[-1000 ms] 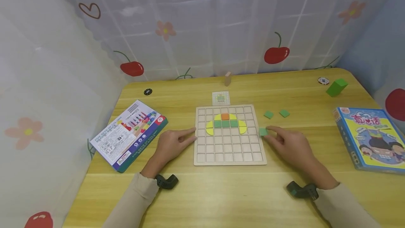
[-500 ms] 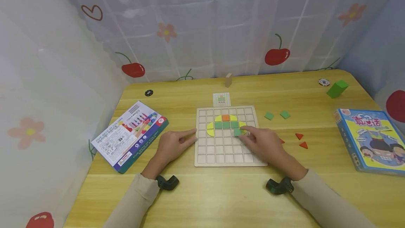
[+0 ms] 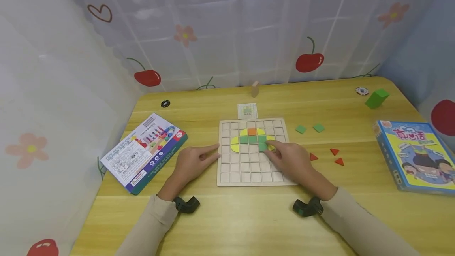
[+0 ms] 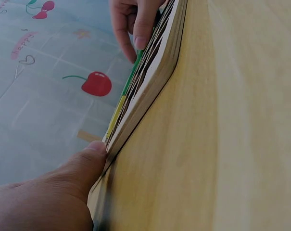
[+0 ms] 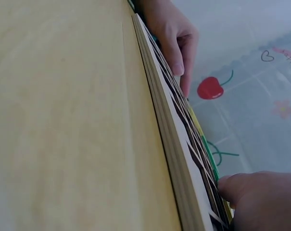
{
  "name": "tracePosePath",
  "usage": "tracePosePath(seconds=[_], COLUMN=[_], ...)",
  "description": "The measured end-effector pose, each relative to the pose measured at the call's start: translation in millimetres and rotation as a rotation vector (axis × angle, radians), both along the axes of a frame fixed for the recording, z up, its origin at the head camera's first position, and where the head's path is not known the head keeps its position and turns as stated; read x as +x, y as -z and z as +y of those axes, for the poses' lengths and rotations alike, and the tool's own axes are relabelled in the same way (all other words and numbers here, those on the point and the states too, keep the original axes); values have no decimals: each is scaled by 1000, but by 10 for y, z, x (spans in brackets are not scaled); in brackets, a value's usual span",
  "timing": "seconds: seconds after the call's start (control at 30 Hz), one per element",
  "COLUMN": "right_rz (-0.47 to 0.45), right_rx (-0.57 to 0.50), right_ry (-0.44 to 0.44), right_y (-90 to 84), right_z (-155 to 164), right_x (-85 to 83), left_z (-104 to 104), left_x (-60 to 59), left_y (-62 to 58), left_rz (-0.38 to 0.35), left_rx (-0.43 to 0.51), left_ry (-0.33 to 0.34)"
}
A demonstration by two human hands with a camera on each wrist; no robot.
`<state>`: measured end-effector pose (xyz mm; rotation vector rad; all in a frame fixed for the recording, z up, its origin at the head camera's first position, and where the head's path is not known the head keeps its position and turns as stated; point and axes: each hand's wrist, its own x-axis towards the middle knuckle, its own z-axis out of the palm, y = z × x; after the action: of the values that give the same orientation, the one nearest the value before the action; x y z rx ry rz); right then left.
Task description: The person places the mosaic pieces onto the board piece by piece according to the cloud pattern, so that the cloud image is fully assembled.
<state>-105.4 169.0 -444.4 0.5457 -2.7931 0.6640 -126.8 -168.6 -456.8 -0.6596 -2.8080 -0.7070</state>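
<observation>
Now | left hand (image 3: 192,162) relaxed against board (image 3: 249,169) | right hand (image 3: 289,160) pinching green tile (image 3: 262,147)

My head view looks forward and down over the whole bench (image 3: 249,216). Both wrist views sit at bench level, very near, facing each other along the grid board (image 4: 159,62) edge they share.

Bright, even light with soft shadows under both forearms near the puzzle board (image 3: 256,181). Head view bows at its edges. Wrist views blur the close-up surface (image 4: 241,125).
</observation>
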Motion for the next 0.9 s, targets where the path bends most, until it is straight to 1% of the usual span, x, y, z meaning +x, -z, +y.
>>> tracePosePath(seconds=[0.17,0.3,0.43,0.57,0.67,0.8,0.9], right_rz=[46,101,118,96,79,43,-5], right_rx=[-21,-94,-171,-210,-227,-246,-252], right_ry=[-4,-12,3,61,127,221,259], right_y=[39,71,63,6,-28,-18,5], right_z=[11,39,98,241,411,645,758], right_x=[-6,-8,-19,-81,-153,-223,-236], left_z=[1,4,9,9,6,2,3], left_x=[3,9,12,11,6,4,6], left_y=[-7,-6,-5,-7,-5,1,6], left_rz=[-1,0,5,14,21,24,22], left_rx=[3,5,7,9,6,4,8], left_ry=[-4,-8,-9,-7,-5,-1,1])
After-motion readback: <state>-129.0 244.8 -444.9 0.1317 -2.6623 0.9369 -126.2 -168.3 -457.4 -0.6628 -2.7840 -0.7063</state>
